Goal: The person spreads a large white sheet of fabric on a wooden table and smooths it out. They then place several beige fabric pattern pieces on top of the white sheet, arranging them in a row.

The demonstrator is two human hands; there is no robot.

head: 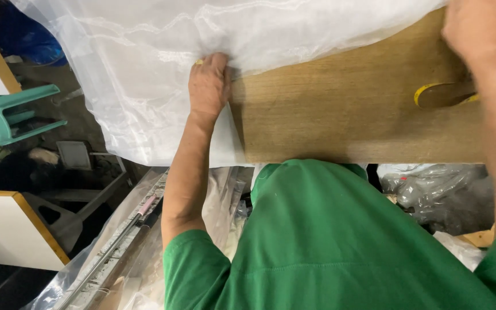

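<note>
Sheer white fabric (162,63) drapes over the left end and far side of a brown wooden tabletop (345,109). My left hand (208,86) pinches the fabric's edge at the table's left end, with something yellow just showing by the fingertips. My right hand (480,31) is blurred at the upper right, above a yellow measuring tape (440,93) that curls on the wood. Whether that hand holds the tape cannot be made out. My green shirt (328,241) fills the bottom of the view.
A teal plastic chair (7,115) stands at the left. A white board with a wooden edge (12,229) lies below it. Clear plastic bags (437,189) sit under the table at the right. A plastic-wrapped bundle with a metal rod (116,241) leans at the lower left.
</note>
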